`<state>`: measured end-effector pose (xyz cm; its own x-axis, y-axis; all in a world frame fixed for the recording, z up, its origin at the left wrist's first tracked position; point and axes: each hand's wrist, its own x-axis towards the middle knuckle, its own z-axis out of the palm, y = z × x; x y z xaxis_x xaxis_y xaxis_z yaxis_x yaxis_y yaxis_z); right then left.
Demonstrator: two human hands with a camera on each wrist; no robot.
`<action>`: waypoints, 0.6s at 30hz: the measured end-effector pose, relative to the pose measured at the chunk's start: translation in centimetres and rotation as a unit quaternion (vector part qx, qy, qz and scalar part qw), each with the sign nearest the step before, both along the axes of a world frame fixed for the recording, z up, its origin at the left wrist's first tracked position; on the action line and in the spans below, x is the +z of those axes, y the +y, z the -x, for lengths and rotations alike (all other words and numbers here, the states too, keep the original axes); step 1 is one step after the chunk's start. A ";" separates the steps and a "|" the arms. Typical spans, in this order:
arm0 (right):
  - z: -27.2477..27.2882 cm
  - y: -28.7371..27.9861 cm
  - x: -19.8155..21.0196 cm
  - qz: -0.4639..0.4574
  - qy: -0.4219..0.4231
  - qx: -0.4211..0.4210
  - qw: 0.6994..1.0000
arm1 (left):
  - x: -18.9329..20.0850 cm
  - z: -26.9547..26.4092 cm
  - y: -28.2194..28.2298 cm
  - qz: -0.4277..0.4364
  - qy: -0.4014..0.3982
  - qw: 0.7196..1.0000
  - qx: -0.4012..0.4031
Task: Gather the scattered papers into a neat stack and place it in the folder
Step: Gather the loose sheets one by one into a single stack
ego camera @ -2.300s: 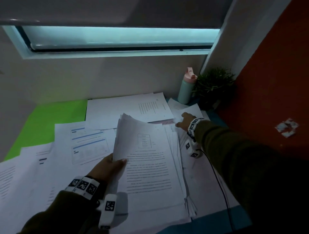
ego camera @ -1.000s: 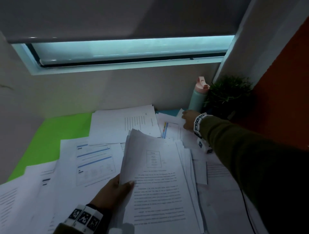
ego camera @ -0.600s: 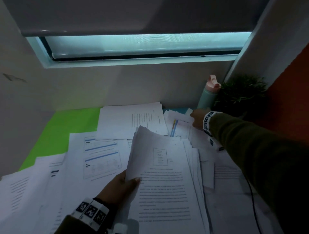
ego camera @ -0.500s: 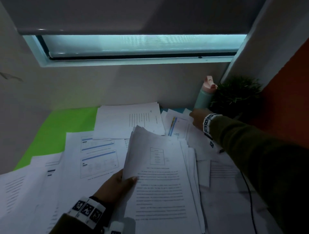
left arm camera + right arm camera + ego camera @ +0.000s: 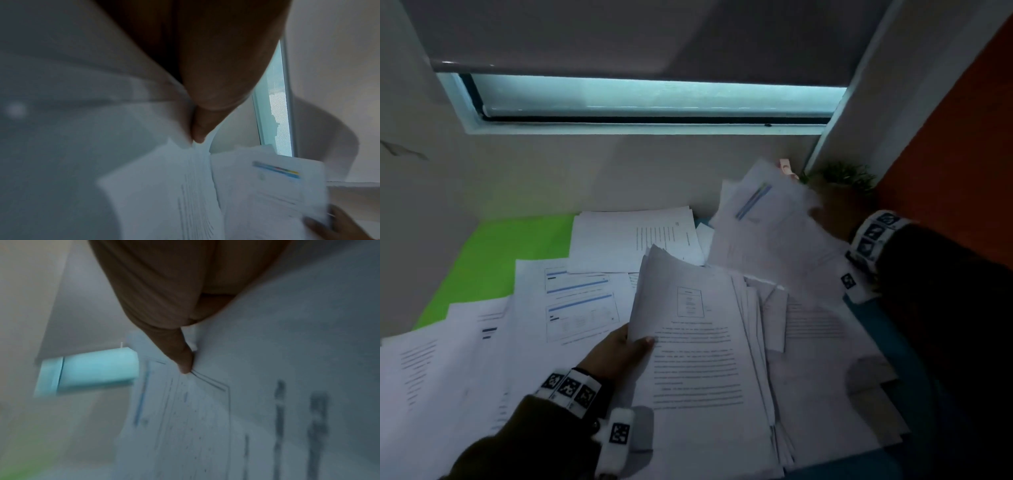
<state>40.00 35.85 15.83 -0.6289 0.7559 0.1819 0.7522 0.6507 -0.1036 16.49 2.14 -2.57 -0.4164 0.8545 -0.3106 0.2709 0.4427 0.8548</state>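
Note:
My left hand [image 5: 625,349] grips the left edge of a thick paper stack [image 5: 698,346] lying across the middle of the desk; its thumb [image 5: 200,129] pinches that edge. My right hand [image 5: 828,219] holds a few loose sheets [image 5: 760,219], raised off the desk at the back right; one carries a blue stripe. Its thumb [image 5: 185,360] presses on the sheets [image 5: 267,386]. The same raised sheets [image 5: 273,186] show in the left wrist view. More scattered papers [image 5: 571,301] cover the desk. A green folder [image 5: 500,253] lies partly under them at the back left.
A teal bottle [image 5: 92,371] with a pink cap [image 5: 786,166] and a small green plant [image 5: 842,178] stand in the back right corner. An orange wall [image 5: 962,137] closes the right side and a window [image 5: 654,99] runs above the desk.
My right hand has lifted the striped sheets off the desk at the back right and drawn them toward me. The left hand keeps its hold on the stack.

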 end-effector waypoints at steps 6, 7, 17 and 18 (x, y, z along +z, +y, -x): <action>-5.3 -3.6 3.7 0.109 0.265 -0.049 0.957 | -0.6 0.2 -0.2 -0.012 -0.002 1.000 0.003; -5.9 -4.5 3.3 0.135 0.298 -0.055 0.943 | -0.3 0.0 -0.2 -0.007 0.003 1.000 0.005; -5.1 -13.7 -14.0 0.372 0.342 -0.144 0.851 | 1.5 -0.9 0.0 0.015 0.021 0.999 0.027; -4.5 -15.0 -15.3 0.392 0.368 -0.150 0.830 | 1.5 -1.0 0.2 0.011 0.011 0.999 0.034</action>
<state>44.52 20.86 0.52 -0.3278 0.9260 -0.1870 0.4129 -0.0376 -0.9100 17.46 2.31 -1.10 -0.4794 0.8174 -0.3195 0.2584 0.4794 0.8387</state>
